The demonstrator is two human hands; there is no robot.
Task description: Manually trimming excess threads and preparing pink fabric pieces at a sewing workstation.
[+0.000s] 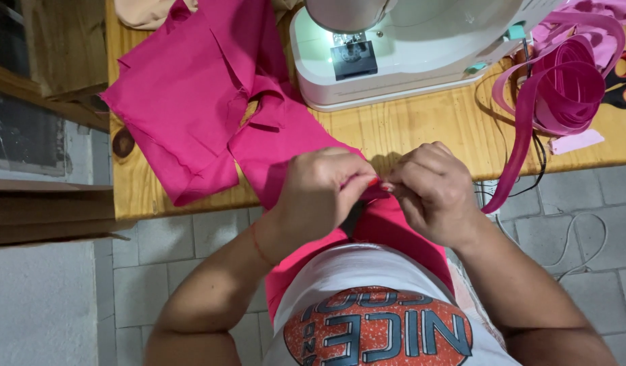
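Observation:
My left hand (323,190) and my right hand (431,190) meet in front of my chest, both pinching the near edge of a bright pink fabric (198,95). The cloth trails from my lap up onto the wooden table (421,129) and lies crumpled to the left of a white sewing machine (408,47). The fingertips touch each other over the fabric edge, and what sits between them is hidden.
A coil of pink ribbon (564,88) lies on the table at the right, one strip hanging over the edge. Red-handled scissors (624,78) rest beside it. Dark cables (536,166) drop to the tiled floor (184,251). A wooden shelf (49,210) stands at the left.

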